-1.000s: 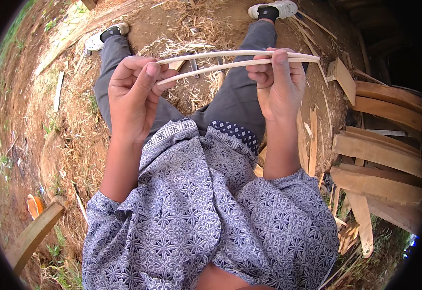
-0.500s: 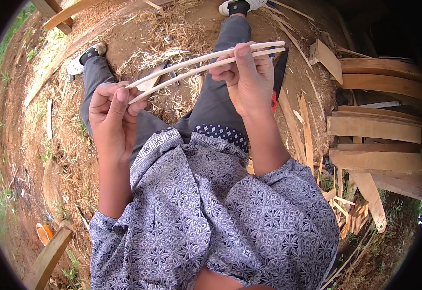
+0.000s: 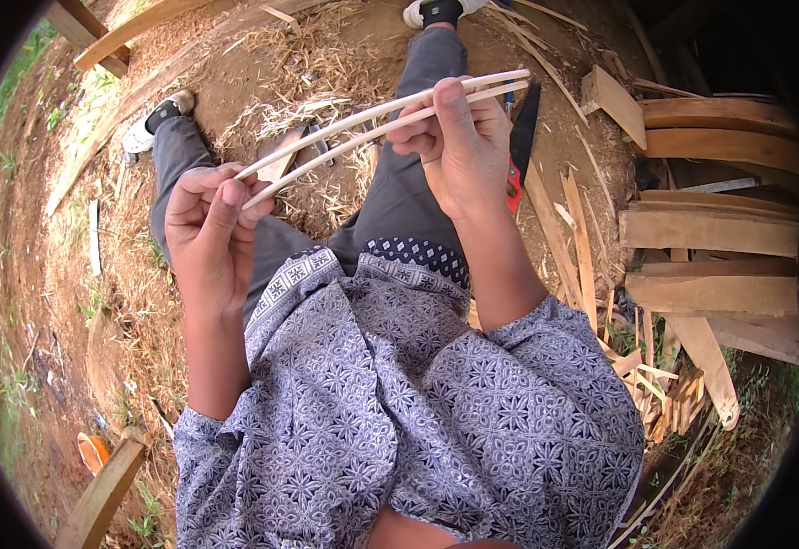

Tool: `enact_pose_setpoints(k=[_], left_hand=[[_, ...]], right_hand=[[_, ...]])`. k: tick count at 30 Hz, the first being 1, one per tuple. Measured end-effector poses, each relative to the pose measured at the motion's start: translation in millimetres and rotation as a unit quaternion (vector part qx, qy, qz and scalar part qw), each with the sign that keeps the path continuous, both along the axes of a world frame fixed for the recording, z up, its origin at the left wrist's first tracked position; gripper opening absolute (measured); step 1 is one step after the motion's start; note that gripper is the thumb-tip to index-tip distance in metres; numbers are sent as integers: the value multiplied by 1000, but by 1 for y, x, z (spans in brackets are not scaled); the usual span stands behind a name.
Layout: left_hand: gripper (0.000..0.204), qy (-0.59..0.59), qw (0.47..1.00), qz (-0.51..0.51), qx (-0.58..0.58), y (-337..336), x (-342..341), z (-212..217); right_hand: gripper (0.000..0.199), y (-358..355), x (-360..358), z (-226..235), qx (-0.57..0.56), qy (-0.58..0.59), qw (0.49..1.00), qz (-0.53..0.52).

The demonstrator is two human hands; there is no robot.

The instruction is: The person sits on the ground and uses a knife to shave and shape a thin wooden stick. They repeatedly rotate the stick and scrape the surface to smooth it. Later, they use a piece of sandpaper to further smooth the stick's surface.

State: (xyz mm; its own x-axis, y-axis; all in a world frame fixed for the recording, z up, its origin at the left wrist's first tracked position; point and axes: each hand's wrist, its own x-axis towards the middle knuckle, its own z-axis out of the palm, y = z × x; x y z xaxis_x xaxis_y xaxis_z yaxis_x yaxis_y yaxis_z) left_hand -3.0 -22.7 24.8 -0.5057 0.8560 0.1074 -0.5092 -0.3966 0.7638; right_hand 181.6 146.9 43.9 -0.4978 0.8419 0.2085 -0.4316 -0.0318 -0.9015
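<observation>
Evidently, two pale wood strips (image 3: 344, 123) held out over legs (image 3: 418, 188): left hand (image 3: 205, 220) pinches left ends between thumb and fingers, right hand (image 3: 461, 151) grips near other ends, tips poking past. Hold at both ends likely keeps strips side by side, slim gap between. Against one second ago: strips slant up toward right more steeply; red-handled saw (image 3: 523, 133) now shows beside right hand, unseen then.

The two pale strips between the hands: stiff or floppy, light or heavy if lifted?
The pale strips are thin, so probably light. They arc smoothly between the left hand and right hand without drooping, so likely springy, not floppy. Being slender, they could snap if bent sharply.
</observation>
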Motion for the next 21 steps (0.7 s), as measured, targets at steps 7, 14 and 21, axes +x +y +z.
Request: enact_pose_setpoints(k=[7, 14, 21], left_hand=[[12, -27, 999, 5, 26, 1, -1, -4], [13, -26, 999, 0, 36, 2, -1, -1], [12, -2, 1000, -2, 11, -1, 0, 0]], right_hand=[[39, 0, 0, 0, 0, 3, 1000, -2], [39, 2, 0, -2, 4, 9, 1000, 4], [37, 5, 0, -3, 21, 17, 1000, -6]])
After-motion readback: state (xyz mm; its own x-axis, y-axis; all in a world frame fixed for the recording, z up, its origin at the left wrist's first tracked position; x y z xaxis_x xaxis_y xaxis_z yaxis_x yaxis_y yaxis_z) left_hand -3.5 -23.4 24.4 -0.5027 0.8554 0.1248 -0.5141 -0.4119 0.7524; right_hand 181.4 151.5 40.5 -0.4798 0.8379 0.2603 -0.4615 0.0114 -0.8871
